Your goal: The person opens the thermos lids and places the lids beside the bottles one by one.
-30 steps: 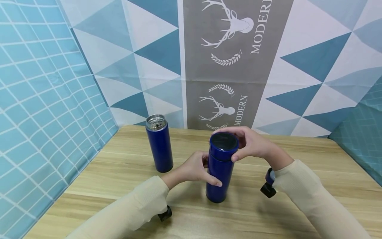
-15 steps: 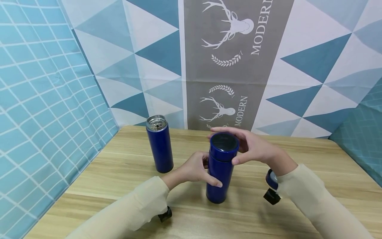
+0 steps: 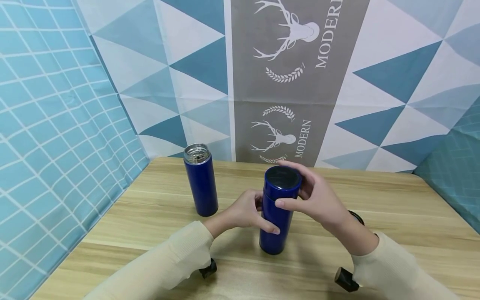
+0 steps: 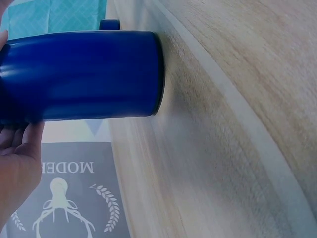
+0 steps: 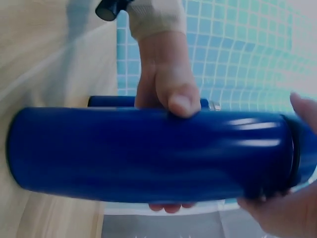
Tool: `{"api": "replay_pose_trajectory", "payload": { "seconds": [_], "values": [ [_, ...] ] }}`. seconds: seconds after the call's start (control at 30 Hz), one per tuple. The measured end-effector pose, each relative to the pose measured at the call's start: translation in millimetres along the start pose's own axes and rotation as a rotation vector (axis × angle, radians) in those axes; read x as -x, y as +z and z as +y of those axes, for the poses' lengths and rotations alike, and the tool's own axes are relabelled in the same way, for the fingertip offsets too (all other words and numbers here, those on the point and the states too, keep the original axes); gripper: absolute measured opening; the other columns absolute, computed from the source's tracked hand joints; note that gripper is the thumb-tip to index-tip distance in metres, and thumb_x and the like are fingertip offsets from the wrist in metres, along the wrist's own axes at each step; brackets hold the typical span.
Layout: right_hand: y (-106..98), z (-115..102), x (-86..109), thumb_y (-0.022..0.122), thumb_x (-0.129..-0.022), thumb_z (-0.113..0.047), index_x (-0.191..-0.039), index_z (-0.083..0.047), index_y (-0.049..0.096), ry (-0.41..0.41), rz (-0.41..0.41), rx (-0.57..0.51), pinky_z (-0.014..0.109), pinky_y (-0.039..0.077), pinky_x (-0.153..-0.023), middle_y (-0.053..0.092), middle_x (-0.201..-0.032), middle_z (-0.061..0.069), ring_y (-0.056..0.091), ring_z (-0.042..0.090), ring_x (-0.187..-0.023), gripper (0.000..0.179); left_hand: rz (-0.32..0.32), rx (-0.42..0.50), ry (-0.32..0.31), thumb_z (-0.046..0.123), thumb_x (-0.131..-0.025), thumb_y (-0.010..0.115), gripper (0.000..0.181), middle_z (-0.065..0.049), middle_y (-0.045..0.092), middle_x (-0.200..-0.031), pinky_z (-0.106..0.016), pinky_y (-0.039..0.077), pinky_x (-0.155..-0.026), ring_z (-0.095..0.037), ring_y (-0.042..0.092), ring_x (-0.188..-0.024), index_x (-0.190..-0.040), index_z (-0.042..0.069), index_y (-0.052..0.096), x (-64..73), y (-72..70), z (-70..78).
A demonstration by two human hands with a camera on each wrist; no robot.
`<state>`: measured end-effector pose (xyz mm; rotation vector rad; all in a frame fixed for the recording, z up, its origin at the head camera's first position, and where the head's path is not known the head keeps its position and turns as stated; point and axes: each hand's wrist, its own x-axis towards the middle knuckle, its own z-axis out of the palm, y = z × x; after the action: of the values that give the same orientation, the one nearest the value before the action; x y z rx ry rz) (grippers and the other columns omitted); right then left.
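Note:
A blue thermos bottle (image 3: 273, 243) with a dark-topped lid (image 3: 281, 178) stands upright on the wooden table. My left hand (image 3: 245, 210) grips its body around the middle, thumb across the front. At the top, my right hand (image 3: 320, 200) is curled round the lid, its thumb at the seam and its other fingers partly hidden behind. In the right wrist view the same bottle (image 5: 148, 153) lies across the picture, with the left hand (image 5: 171, 84) around it. The lid is only partly visible there, at the right edge.
Farther left on the table (image 3: 150, 216) stands a second blue thermos bottle (image 3: 201, 183), uncapped, its steel mouth showing. A loose dark-rimmed cap (image 3: 357, 217) is mostly hidden behind my right forearm. A patterned cloth wall (image 3: 277, 91) rises behind the table.
My right hand first loosened around the lid, then turned, its thumb sliding left across the front and its wrist dropping toward me. The left hand and both bottles stayed in place.

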<state>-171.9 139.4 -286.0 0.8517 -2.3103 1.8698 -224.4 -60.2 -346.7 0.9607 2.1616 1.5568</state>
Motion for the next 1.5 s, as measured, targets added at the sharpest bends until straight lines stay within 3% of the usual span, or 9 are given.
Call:
{"api": "replay_pose_trajectory", "payload": {
  "seconds": [0.2,0.37,0.47,0.6,0.83,1.07,1.5],
  "values": [
    [12,-5,8.2,0.077,-0.08,-0.006,-0.142,-0.013,0.043,0.049,0.185,0.073,0.008,0.045,-0.097,0.054,-0.135,0.01,0.058,0.0,-0.115,0.071,-0.001,0.001,0.003,0.001,-0.061,0.085,0.056,-0.018,0.072,-0.108,-0.022,0.057,-0.083,-0.005,0.069,-0.087,-0.113,0.0,0.064,-0.7,0.7,-1.3],
    [14,-9,8.6,0.079,-0.079,-0.012,-0.135,-0.014,0.052,0.053,0.232,0.144,0.009,0.045,-0.098,0.06,-0.132,0.008,0.06,0.012,-0.12,0.062,0.002,-0.004,-0.015,0.002,-0.061,0.085,0.056,-0.016,0.072,-0.107,-0.022,0.057,-0.083,-0.005,0.069,-0.087,-0.113,0.001,0.065,-1.4,0.4,-1.3],
    [13,-10,7.2,0.079,-0.079,-0.014,-0.132,-0.015,0.055,0.064,0.213,0.152,0.011,0.046,-0.097,0.062,-0.13,0.008,0.06,0.02,-0.121,0.059,0.007,-0.014,-0.027,0.003,-0.061,0.086,0.056,-0.015,0.073,-0.107,-0.022,0.057,-0.083,-0.005,0.069,-0.087,-0.113,0.003,0.065,-1.5,-0.4,-1.0],
    [8,-9,5.8,0.079,-0.079,-0.013,-0.133,-0.013,0.054,0.073,0.168,0.122,0.012,0.048,-0.096,0.061,-0.132,0.012,0.062,0.017,-0.118,0.06,0.009,-0.018,-0.035,0.004,-0.061,0.086,0.055,-0.014,0.073,-0.106,-0.022,0.056,-0.083,-0.005,0.069,-0.087,-0.112,0.003,0.066,-1.4,-0.9,-1.4],
    [-3,-2,1.9,0.077,-0.08,-0.009,-0.136,-0.007,0.05,0.047,0.053,0.091,0.016,0.051,-0.095,0.058,-0.133,0.021,0.064,0.016,-0.114,0.062,0.001,-0.01,-0.026,0.004,-0.061,0.086,0.054,-0.014,0.073,-0.106,-0.023,0.056,-0.083,-0.005,0.068,-0.087,-0.112,0.003,0.066,-1.0,-0.8,-3.3],
    [-13,1,-4.3,0.076,-0.081,-0.007,-0.136,0.001,0.047,0.007,-0.05,0.1,0.016,0.051,-0.094,0.056,-0.132,0.026,0.064,0.025,-0.114,0.063,0.0,-0.022,-0.029,0.005,-0.062,0.086,0.055,-0.013,0.073,-0.108,-0.027,0.057,-0.086,-0.005,0.068,-0.088,-0.112,0.004,0.066,-1.1,-1.2,-4.3],
    [-25,5,-9.4,0.075,-0.081,-0.005,-0.138,0.003,0.045,-0.01,-0.148,0.093,0.019,0.053,-0.093,0.053,-0.134,0.031,0.064,0.021,-0.115,0.065,-0.002,-0.012,-0.029,0.004,-0.063,0.086,0.055,-0.014,0.072,-0.109,-0.028,0.057,-0.086,-0.006,0.069,-0.088,-0.114,0.003,0.066,-0.6,-0.5,-3.3]
  ]
}}
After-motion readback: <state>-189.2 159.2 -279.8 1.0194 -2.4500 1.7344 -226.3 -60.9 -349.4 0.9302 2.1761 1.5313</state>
